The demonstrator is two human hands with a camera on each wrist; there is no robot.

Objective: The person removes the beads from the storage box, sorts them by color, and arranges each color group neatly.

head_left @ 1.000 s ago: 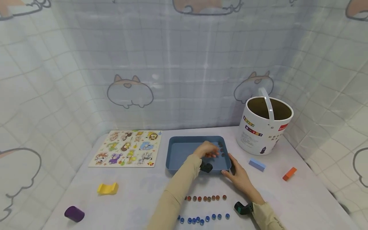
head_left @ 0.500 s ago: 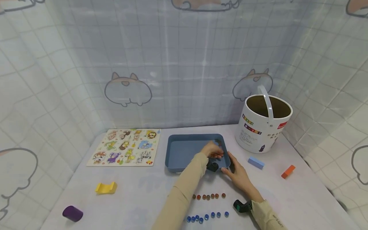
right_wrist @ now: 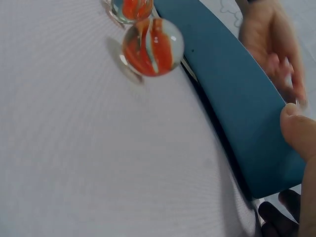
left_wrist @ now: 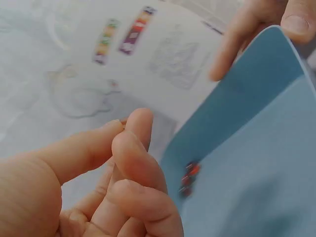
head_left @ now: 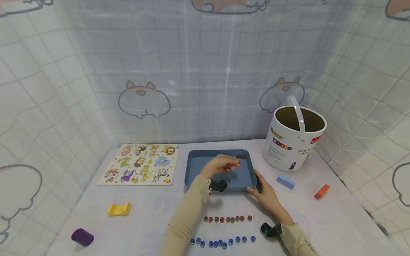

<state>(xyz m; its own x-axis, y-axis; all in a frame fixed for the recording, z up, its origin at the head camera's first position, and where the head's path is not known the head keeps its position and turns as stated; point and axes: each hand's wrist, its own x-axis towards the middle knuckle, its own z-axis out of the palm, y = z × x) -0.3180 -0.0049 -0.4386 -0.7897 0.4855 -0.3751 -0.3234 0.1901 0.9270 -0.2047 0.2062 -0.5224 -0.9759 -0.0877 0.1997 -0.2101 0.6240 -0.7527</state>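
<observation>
Over the blue tray (head_left: 205, 153), my left hand (head_left: 221, 165) pinches a marble (left_wrist: 124, 122) between thumb and fingertip. Only a small reddish edge of it shows; the fingers hide the rest. A few dark red marbles (left_wrist: 189, 177) lie in the tray, close to its wall, at the far right corner in the head view. My right hand (head_left: 265, 195) holds the tray's near right corner, with the thumb (right_wrist: 298, 129) at the rim. In front of the tray runs a row of orange-red marbles (head_left: 222, 220), and nearer still a row of blue marbles (head_left: 220, 243).
A white bucket (head_left: 283, 153) with a handle stands at the back right, near a light blue block (head_left: 286, 181) and an orange block (head_left: 321, 191). At left are an animal puzzle board (head_left: 132, 170), a yellow block (head_left: 119, 209) and a purple cylinder (head_left: 82, 237).
My left hand went right to the marbles at the tray's right side, then drew back left with one pinched. The tray's other marbles now sit at the far right corner. My right hand stayed put.
</observation>
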